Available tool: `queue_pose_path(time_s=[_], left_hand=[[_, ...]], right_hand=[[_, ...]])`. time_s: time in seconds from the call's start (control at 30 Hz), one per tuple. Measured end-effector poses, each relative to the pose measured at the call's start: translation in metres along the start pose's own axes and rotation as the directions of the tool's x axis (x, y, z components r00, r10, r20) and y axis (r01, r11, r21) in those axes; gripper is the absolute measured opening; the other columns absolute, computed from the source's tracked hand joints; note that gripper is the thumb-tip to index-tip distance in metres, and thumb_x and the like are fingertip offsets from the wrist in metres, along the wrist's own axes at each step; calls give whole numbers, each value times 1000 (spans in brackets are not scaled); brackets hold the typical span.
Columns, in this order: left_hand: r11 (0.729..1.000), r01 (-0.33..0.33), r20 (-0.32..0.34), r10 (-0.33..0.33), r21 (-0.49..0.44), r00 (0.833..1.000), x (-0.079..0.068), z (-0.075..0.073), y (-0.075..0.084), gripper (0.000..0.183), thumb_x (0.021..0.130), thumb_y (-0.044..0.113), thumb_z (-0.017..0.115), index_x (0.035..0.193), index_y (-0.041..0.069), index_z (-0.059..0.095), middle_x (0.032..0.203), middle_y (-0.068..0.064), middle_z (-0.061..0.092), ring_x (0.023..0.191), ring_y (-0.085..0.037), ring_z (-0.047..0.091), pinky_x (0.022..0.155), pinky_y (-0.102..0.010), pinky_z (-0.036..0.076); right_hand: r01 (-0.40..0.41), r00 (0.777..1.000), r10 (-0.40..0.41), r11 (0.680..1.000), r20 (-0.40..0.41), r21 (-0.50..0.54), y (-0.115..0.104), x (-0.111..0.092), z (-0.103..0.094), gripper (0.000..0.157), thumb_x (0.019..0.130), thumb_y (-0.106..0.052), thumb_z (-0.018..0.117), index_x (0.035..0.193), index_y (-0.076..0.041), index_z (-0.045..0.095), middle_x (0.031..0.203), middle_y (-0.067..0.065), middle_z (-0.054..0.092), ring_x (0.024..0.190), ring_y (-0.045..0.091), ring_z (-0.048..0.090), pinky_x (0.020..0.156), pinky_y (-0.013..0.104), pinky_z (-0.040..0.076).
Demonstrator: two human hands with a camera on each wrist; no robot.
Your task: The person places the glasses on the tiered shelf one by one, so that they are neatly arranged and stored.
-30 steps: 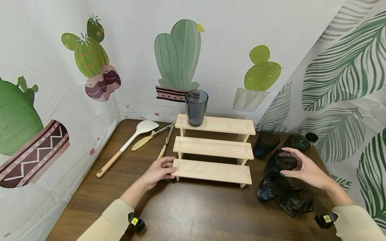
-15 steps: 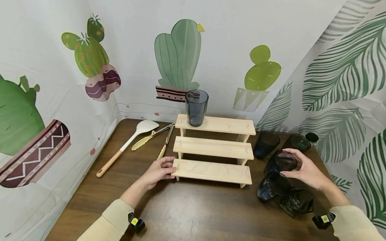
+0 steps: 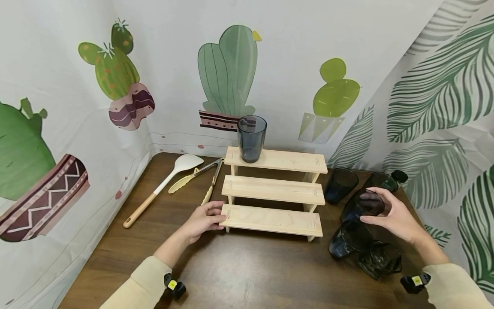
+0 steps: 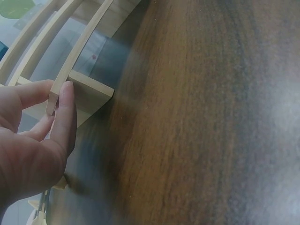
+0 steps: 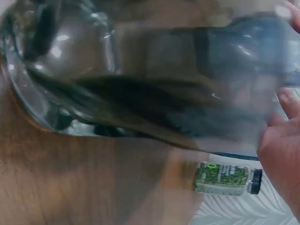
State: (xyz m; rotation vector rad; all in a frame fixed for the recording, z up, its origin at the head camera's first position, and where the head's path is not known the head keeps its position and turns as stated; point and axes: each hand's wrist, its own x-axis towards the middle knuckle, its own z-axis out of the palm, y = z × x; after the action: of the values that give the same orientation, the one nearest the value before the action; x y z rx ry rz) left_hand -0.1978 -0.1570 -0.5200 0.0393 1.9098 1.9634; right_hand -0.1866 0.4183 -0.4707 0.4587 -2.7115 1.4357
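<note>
A three-step wooden stand [image 3: 272, 219] stands mid-table. At its lower left end my left hand [image 3: 202, 219] pinches the lowest board; the left wrist view shows thumb and fingers [image 4: 63, 119] on either side of the board's end. A dark tinted glass [image 3: 251, 141] sits upright on the top step, left of centre. To the right of the stand, my right hand [image 3: 395, 219] holds another dark glass [image 3: 356, 210] near its rim, thumb and fingers on opposite sides. It stands among similar glasses, one behind [image 3: 341, 184] and one in front [image 3: 349, 240].
A dark tumbled-looking glass vessel [image 3: 380, 259] lies at the front right. Further back are another glass [image 3: 380, 182] and a small jar of green flakes [image 5: 222, 178] with a black cap. Left of the stand lie a white turner [image 3: 164, 184] and tongs [image 3: 210, 184].
My right hand has shifted slightly right and up, and the glass it holds has moved a little with it. The left hand and the stand have stayed put.
</note>
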Motion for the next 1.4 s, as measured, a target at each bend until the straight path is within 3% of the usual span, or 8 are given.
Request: queue_pose_path(time_s=[0.27,0.7,0.87,1.0,1.4], left_hand=[[1000,2,1,-2,-12,1000,0,-2,-1,61,96,0,71,149,-8,43,113,-19,63,88,-21,68,80,-36,64],[1000,3,-1,-3,-20,1000,-1,-2,-1,61,96,0,71,149,-8,43,112,-19,63,87,-21,68,79,-35,64],[1000,-2,0,2,-21,1000,0,-1,-1,60,96,0,71,149,-8,43,112,-18,63,87,-21,68,79,-35,64],[1000,-6,1,6,-19,1000,1,-1,-1,60,96,-1,71,148,-9,44,112,-18,63,87,-21,68,79,-35,64],[1000,-9,6,9,-22,1000,2,-1,-3,60,96,0,71,149,-9,43,111,-19,63,87,-21,68,80,-36,64]], right_hand=[[28,997,-25,999,-79,43,-19,8,-15,79,83,13,80,150,-3,43,126,-6,67,105,4,65,68,19,56],[25,990,-28,999,-138,-25,-70,30,-31,78,85,9,80,151,-11,46,123,-16,65,105,-3,61,79,9,50],[77,982,-82,996,-172,-35,-89,42,-32,76,83,13,79,149,-8,48,123,-16,64,110,-3,60,84,9,46],[106,978,-105,994,-182,-6,-105,53,-33,76,85,16,76,150,-10,48,125,-14,65,109,-2,63,81,10,50],[95,971,-94,995,-222,-4,-143,98,-15,72,90,-1,80,153,-16,48,125,-13,67,96,5,64,69,15,50]])
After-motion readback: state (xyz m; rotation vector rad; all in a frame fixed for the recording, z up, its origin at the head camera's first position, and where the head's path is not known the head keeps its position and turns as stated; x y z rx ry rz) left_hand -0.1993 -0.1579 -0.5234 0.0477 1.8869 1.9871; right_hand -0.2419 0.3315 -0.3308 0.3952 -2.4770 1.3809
